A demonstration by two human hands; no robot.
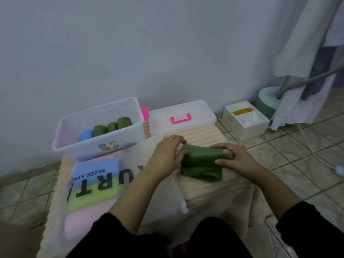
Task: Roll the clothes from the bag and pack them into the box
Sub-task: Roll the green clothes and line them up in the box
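- A green cloth, partly rolled, lies on a cream ribbed mat on the tiled floor, its loose end spread flat toward the person.
- The left hand curls its fingers over the roll's left end, thumb against the fabric; the right hand grips the right end the same way (both sleeves are black).
- A clear plastic box stands to the left against the wall, holding three green rolls and one blue roll side by side.
- The box's lid, with a pink handle, lies just right of it.
- A clear printed bag holding blue, green and pink folded clothes rests on the mat, in front of the box.
- A white carton sits farther right, near a grey stand base and hanging white fabric.
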